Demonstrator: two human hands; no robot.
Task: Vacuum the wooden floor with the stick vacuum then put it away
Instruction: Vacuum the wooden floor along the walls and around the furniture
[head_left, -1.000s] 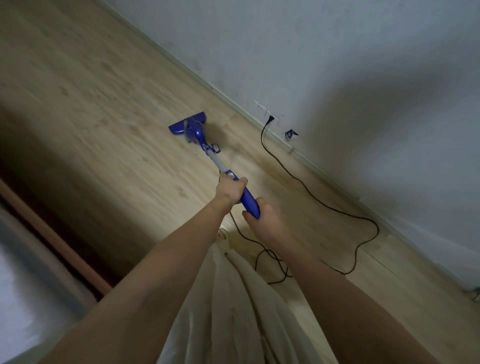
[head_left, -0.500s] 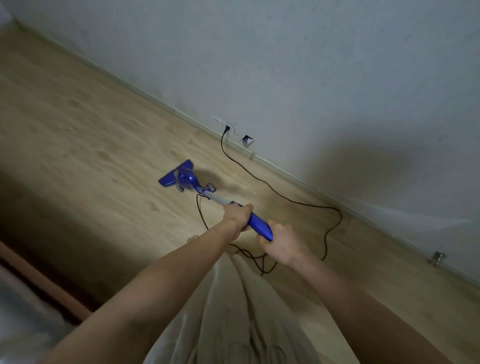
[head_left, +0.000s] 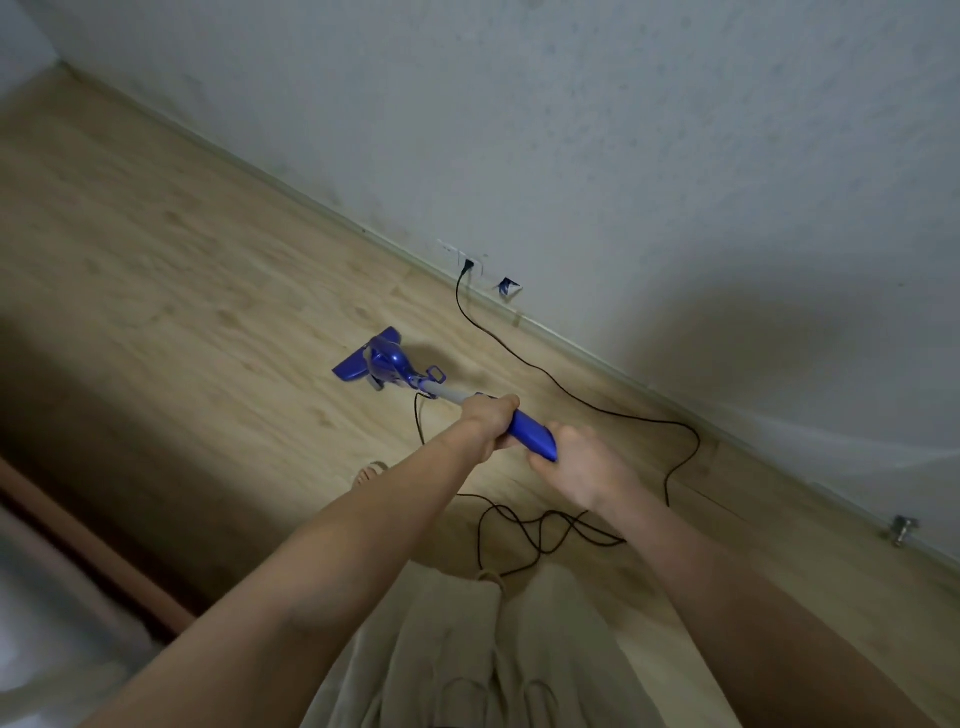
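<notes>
A blue stick vacuum (head_left: 387, 361) stands with its floor head flat on the light wooden floor (head_left: 171, 270), near the middle of the view. Its grey tube rises toward me into a blue handle (head_left: 532, 439). My left hand (head_left: 488, 421) grips the upper tube where it meets the handle. My right hand (head_left: 576, 467) holds the rear end of the handle from below. The vacuum's black cord (head_left: 597, 410) runs from a wall socket (head_left: 467, 265), across the floor, and loops in a tangle by my feet.
A grey wall with a low skirting board (head_left: 623, 376) runs diagonally close behind the vacuum. A small metal fitting (head_left: 901, 530) sticks out at the skirting on the right. A dark bed or furniture edge (head_left: 78, 545) borders the floor on the left. My light trousers fill the bottom centre.
The vacuum head has been drawn back toward me and sits farther from the wall socket. My view has swung left and up, showing more wall. Both hands keep their hold.
</notes>
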